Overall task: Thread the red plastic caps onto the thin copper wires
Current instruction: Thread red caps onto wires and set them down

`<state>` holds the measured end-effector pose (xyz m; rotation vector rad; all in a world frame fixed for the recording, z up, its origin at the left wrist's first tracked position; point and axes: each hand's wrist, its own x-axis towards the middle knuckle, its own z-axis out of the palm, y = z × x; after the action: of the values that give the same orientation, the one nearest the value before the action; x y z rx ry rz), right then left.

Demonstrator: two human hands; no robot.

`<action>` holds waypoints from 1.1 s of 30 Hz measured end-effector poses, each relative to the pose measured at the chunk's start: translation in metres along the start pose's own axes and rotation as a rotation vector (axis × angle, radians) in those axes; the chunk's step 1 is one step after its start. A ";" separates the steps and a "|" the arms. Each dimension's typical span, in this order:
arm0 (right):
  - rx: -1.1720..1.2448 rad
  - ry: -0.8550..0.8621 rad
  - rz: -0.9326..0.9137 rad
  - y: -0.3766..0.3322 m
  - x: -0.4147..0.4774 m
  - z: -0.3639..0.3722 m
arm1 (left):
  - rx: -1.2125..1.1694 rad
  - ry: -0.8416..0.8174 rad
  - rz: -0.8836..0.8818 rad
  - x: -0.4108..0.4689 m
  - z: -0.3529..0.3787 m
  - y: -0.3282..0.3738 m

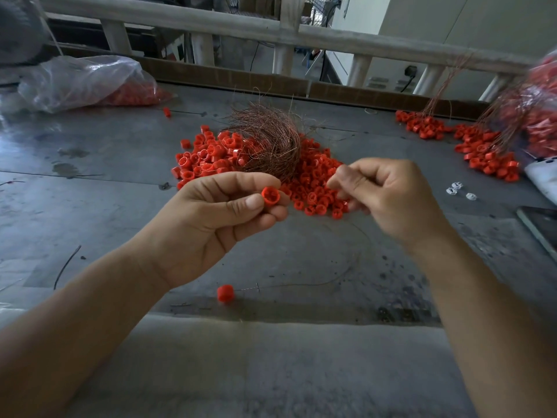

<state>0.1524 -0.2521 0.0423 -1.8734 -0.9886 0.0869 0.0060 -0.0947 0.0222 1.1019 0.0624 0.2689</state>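
Left grip pinches one red cap between thumb and fingertips, open end toward the camera; right grip is curled, fingertips pressed together, blurred; whether it pinches a wire cannot be told; both are above the tabletop; beyond them, the copper wire bundle lies on the loose cap pile.
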 end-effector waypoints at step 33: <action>0.651 -0.266 0.274 -0.011 -0.001 0.009 | 0.122 -0.026 -0.105 0.001 0.000 -0.006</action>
<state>0.1410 -0.2442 0.0458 -1.3926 -0.7453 0.7479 0.0080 -0.0972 0.0173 1.2193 0.1144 0.1579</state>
